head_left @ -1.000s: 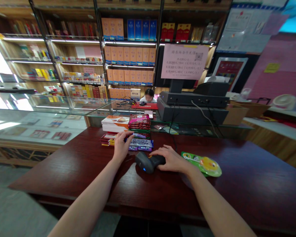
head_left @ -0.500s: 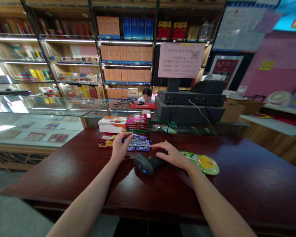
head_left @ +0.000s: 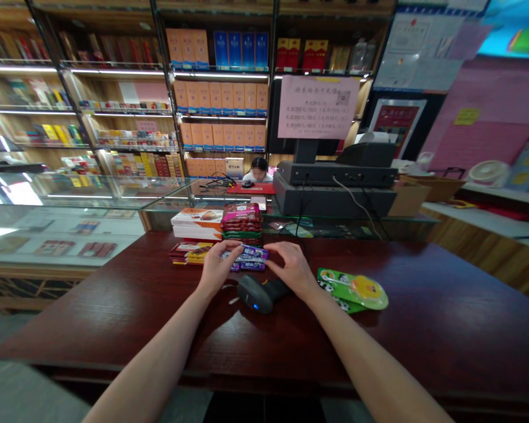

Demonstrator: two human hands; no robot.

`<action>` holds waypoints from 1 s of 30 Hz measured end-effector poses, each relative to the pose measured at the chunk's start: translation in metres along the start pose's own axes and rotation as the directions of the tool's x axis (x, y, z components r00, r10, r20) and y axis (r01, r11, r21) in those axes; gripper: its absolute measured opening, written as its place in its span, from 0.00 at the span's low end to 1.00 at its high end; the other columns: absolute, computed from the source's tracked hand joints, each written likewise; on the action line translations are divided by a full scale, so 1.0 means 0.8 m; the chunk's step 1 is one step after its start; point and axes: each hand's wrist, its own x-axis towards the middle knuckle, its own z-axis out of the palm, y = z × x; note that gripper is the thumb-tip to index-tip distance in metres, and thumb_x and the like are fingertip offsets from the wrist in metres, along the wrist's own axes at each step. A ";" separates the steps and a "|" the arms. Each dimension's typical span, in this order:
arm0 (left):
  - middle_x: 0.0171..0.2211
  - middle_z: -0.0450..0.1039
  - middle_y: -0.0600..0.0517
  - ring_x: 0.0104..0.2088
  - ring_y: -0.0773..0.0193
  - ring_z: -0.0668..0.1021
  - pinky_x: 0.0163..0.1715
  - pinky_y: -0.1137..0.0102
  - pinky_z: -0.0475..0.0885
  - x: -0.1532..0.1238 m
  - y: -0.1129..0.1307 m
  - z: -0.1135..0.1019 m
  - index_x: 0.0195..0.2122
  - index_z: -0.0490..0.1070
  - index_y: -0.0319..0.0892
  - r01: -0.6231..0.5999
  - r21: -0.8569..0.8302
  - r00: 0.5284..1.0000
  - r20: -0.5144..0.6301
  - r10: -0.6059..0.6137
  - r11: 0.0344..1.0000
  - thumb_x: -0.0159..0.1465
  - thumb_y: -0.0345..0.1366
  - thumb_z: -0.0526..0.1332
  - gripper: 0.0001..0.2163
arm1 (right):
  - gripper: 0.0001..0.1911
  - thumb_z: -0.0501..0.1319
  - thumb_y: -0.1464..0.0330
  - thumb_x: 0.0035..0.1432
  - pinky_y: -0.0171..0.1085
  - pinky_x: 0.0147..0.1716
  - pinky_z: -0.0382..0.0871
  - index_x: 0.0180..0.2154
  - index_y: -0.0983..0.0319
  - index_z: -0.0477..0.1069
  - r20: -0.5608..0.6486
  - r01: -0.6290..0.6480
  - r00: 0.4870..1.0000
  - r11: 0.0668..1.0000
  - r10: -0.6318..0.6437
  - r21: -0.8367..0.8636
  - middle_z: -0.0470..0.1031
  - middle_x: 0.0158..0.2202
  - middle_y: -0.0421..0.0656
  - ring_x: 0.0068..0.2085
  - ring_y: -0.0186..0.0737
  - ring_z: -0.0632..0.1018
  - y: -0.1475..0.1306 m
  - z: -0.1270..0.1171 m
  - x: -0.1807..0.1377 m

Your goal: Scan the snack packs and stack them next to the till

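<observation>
A purple-wrapped snack bar (head_left: 254,254) lies across the top of a small pile of similar purple packets (head_left: 252,267). My left hand (head_left: 218,267) pinches its left end between thumb and fingers. At the other end, my right hand (head_left: 292,269) closes its thumb and index finger on the bar's right tip. Just in front of the pile rests a black barcode scanner (head_left: 256,295) with a blue light, its handle partly behind my right wrist. Red and yellow packets (head_left: 194,254) lie beside my left hand.
Behind the bars stand white-and-orange boxes (head_left: 197,223) and a stack of red-brown snack packs (head_left: 241,217). Green packages with a yellow duck (head_left: 365,292) lie right of my right arm. A cash register (head_left: 335,191) sits on the glass counter; a person (head_left: 258,170) is beyond it.
My right hand has moved left, from over the scanner's handle to the bar's right end. My left hand's fingers have closed on the left end. The view has shifted slightly.
</observation>
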 end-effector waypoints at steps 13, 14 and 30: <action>0.36 0.81 0.53 0.42 0.56 0.79 0.49 0.60 0.71 0.006 -0.010 -0.015 0.48 0.77 0.51 -0.177 0.179 0.979 0.135 0.155 0.968 0.62 0.43 0.65 0.13 | 0.07 0.63 0.66 0.63 0.47 0.50 0.65 0.44 0.55 0.76 0.027 -0.109 0.994 0.994 0.109 -0.009 0.81 0.42 0.43 0.45 0.46 0.78 0.006 0.012 0.008; 0.36 0.82 0.53 0.43 0.55 0.79 0.50 0.59 0.69 0.007 -0.010 -0.017 0.47 0.77 0.51 -0.200 0.214 0.974 0.147 0.171 0.956 0.62 0.42 0.65 0.12 | 0.07 0.63 0.66 0.63 0.47 0.50 0.65 0.44 0.55 0.76 0.045 -0.120 0.992 0.993 0.120 -0.011 0.81 0.42 0.43 0.45 0.46 0.78 0.007 0.012 0.011; 0.43 0.77 0.48 0.47 0.47 0.72 0.52 0.53 0.63 0.010 -0.032 -0.063 0.41 0.80 0.56 -0.293 0.680 0.950 0.286 0.126 0.672 0.59 0.42 0.69 0.09 | 0.08 0.70 0.63 0.56 0.46 0.49 0.63 0.39 0.55 0.79 0.337 -0.152 0.919 0.971 0.208 -0.184 0.82 0.42 0.41 0.47 0.47 0.77 -0.013 0.051 0.051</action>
